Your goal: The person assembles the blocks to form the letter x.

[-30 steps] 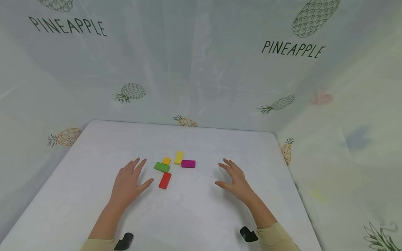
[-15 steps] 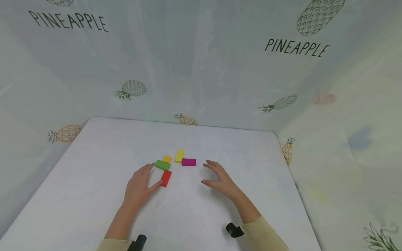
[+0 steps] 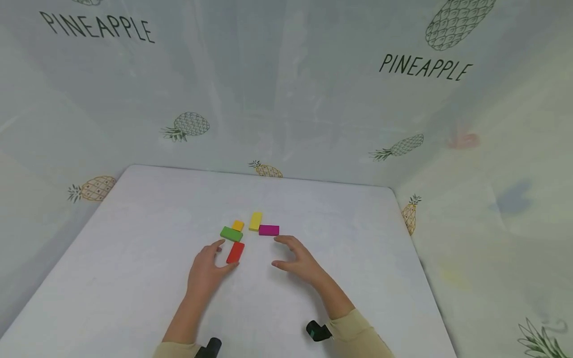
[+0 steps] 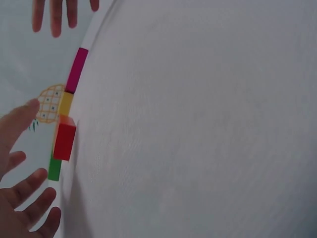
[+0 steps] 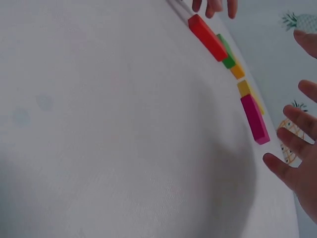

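Note:
Five-coloured small blocks lie on the white table: a green block (image 3: 231, 233), an orange block (image 3: 238, 225), a red block (image 3: 235, 252), a yellow block (image 3: 255, 221) and a magenta block (image 3: 269, 230). My left hand (image 3: 206, 273) is spread beside the red block, thumb by its near end and index finger close to the green one. Whether the thumb touches red is unclear; the left wrist view shows fingers (image 4: 37, 215) apart from it. My right hand (image 3: 300, 261), fingers loosely bent and holding nothing, hovers right of and nearer than the magenta block (image 5: 255, 119).
The white table (image 3: 134, 238) has its far edge against a pale curtain (image 3: 286, 99) printed with pineapples. Another curtain side (image 3: 492, 248) hangs along the right. Black wrist cameras (image 3: 317, 331) sit at both cuffs.
Both hands have moved inward toward the blocks, the left to the right and the right to the left. The blocks keep their arrangement; the head view has shifted slightly.

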`<move>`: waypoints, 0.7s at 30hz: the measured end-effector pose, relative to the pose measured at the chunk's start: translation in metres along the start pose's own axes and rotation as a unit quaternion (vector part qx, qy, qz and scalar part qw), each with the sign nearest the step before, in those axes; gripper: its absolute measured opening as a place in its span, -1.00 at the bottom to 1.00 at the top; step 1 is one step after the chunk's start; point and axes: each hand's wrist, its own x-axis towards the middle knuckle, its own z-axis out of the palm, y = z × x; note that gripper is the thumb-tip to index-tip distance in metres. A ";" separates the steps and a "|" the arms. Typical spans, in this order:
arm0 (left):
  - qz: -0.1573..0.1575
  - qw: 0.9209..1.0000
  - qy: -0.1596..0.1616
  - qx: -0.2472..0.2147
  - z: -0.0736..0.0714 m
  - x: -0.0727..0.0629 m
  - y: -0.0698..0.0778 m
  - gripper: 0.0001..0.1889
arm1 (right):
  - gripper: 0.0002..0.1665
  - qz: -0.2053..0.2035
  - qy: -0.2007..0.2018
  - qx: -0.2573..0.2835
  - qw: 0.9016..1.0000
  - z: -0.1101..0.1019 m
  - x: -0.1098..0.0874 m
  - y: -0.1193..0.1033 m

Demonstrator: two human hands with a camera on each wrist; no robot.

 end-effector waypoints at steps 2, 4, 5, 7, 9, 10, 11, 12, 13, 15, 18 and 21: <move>-0.008 1.000 0.004 -0.001 0.003 0.000 0.002 -0.23 | -0.25 0.000 -0.003 -0.001 1.000 0.004 0.001 0.000; -0.010 1.000 0.010 0.002 0.005 -0.001 0.005 -0.25 | -0.25 0.000 -0.004 -0.001 1.000 0.007 0.003 0.000; -0.013 1.000 0.014 0.004 0.007 -0.001 0.007 -0.26 | -0.25 0.000 -0.004 -0.001 1.000 0.008 0.004 0.001; -0.019 1.000 0.020 0.009 0.009 -0.002 0.009 -0.29 | -0.27 -0.002 -0.005 -0.001 1.000 0.011 0.005 0.002; -0.026 0.999 0.025 0.014 0.011 -0.002 0.011 -0.30 | -0.28 -0.003 -0.005 0.003 1.000 0.013 0.006 0.002; -0.029 0.999 0.025 0.017 0.013 -0.002 0.011 -0.31 | -0.29 -0.005 -0.006 0.005 1.000 0.014 0.006 0.003; -0.031 0.999 0.025 0.019 0.014 -0.002 0.012 -0.31 | -0.29 -0.006 -0.006 0.005 1.000 0.015 0.006 0.004; -0.032 0.999 0.025 0.021 0.014 -0.002 0.012 -0.31 | -0.29 -0.007 -0.006 0.005 1.000 0.016 0.007 0.004; -0.032 0.999 0.024 0.023 0.015 -0.002 0.012 -0.31 | -0.30 -0.007 -0.006 0.006 1.000 0.017 0.007 0.004; -0.033 0.999 0.024 0.025 0.016 -0.002 0.013 -0.31 | -0.29 -0.006 -0.008 0.005 1.000 0.018 0.007 0.005; -0.036 0.999 0.022 0.027 0.016 -0.003 0.015 -0.32 | -0.29 -0.002 -0.011 0.005 1.000 0.019 0.008 0.004; -0.042 0.998 0.021 0.031 0.015 -0.003 0.016 -0.35 | -0.30 0.004 -0.014 0.006 1.000 0.020 0.009 0.003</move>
